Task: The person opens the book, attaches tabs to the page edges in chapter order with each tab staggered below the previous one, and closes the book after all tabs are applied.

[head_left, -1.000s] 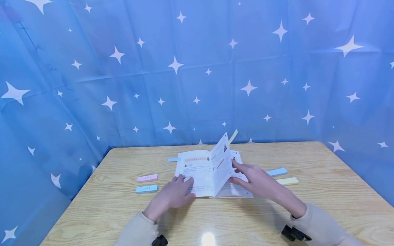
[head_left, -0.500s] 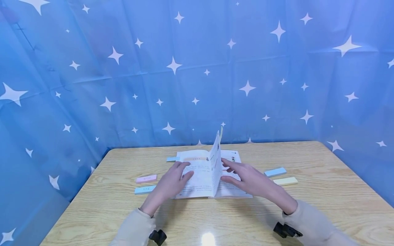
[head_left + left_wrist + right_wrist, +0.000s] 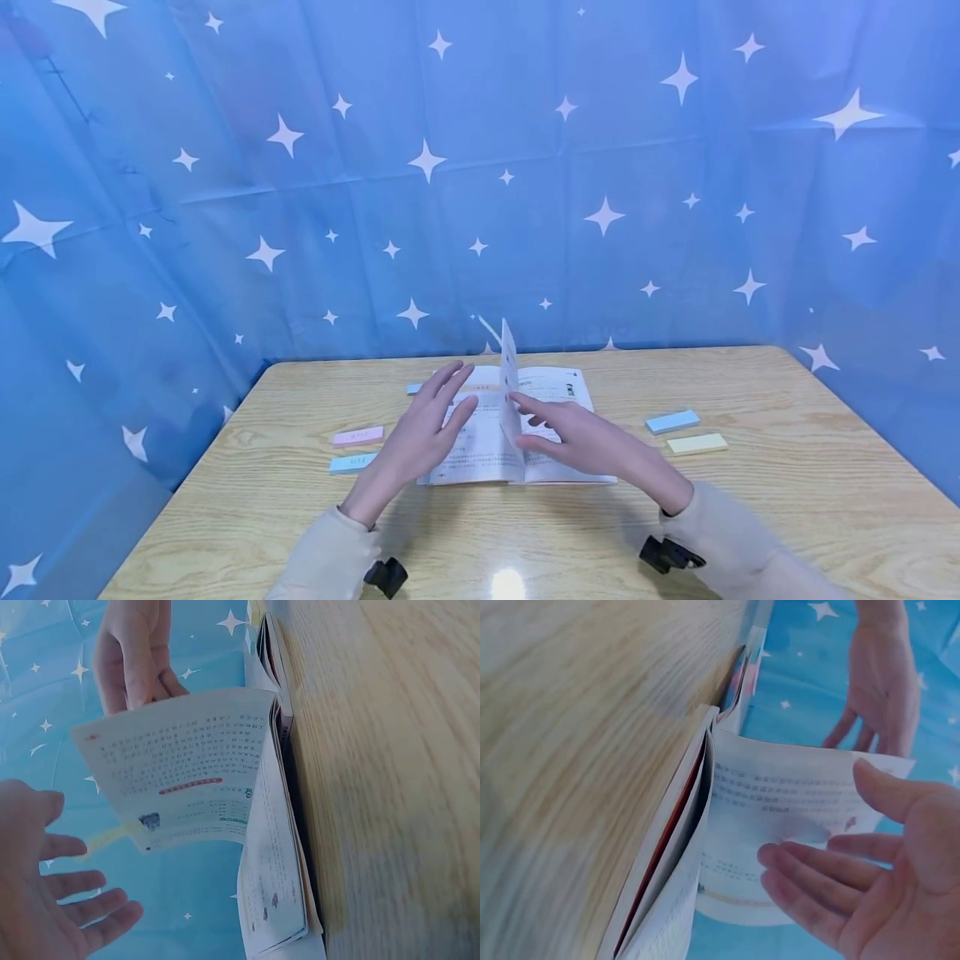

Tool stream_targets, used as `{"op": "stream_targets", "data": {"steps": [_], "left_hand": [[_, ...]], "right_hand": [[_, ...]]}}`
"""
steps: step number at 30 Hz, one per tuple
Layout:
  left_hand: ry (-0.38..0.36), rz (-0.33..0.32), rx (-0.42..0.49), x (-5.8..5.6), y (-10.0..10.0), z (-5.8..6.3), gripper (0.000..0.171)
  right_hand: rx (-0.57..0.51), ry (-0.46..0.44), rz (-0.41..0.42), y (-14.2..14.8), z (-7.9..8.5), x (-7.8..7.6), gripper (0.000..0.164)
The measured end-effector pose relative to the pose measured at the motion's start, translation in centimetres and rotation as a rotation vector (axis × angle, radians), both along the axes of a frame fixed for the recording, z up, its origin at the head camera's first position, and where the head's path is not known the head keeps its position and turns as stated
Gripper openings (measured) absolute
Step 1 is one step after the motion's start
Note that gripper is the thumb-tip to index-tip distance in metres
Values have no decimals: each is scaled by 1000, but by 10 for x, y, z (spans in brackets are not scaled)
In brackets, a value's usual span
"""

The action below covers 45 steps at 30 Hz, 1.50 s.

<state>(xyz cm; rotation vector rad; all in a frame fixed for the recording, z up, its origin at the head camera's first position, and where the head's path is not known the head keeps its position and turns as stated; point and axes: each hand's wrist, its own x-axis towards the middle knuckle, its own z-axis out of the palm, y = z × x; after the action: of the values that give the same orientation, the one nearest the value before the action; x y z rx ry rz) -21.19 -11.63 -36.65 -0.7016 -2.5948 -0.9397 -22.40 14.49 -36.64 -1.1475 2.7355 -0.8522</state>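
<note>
An open book lies on the table with one page standing nearly upright at its spine. From that page's far edge sticks a thin pale tab, yellowish in the left wrist view. My right hand is against the right side of the page, fingers extended and thumb apart; the right wrist view shows its fingertips at the paper. Over the left page hovers my left hand, its fingers spread and apart from the raised page. A blue tab juts from the book's left edge, partly hidden.
Left of the book lie a pink sticky-note pad and a blue pad. A second blue pad and a yellow pad are on the right. Behind the wooden table hangs a blue star-patterned curtain.
The page has swung leftward from a right-leaning tilt to near upright. My right hand has followed it left, its fingers no longer gripping the edge. My left hand has lifted off the left page.
</note>
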Motion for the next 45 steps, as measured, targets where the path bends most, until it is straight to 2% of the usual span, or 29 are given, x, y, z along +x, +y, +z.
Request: {"op": "stream_targets", "data": {"steps": [4, 9, 16, 24, 26, 29, 32, 37, 45], "left_hand": [[55, -49, -19, 0, 0, 1, 52], [116, -120, -49, -1, -1, 2, 45], [165, -141, -166, -4, -4, -1, 35], [140, -140, -288, -7, -8, -5, 31], [129, -150, -329, -8, -9, -7, 29], [75, -166, -397, -8, -9, -11, 28], [-24, -176, -433, -7, -10, -15, 31], [-178, -181, -462, -6, -11, -20, 42], [-381, -166, -508, -6, -14, -24, 53]], "right_hand": [[1, -32, 49, -4, -3, -2, 67], [20, -73, 71, -10, -4, -4, 65], [60, -96, 103, -16, -5, -4, 62], [111, -49, 123, -20, -8, -6, 48], [116, -39, 132, -21, -9, -7, 40], [111, -39, 156, -23, -11, -9, 20], [104, -35, 183, -25, -13, -10, 5], [102, -16, 203, -27, -15, -13, 17], [119, -107, 193, -27, -16, -13, 26]]}}
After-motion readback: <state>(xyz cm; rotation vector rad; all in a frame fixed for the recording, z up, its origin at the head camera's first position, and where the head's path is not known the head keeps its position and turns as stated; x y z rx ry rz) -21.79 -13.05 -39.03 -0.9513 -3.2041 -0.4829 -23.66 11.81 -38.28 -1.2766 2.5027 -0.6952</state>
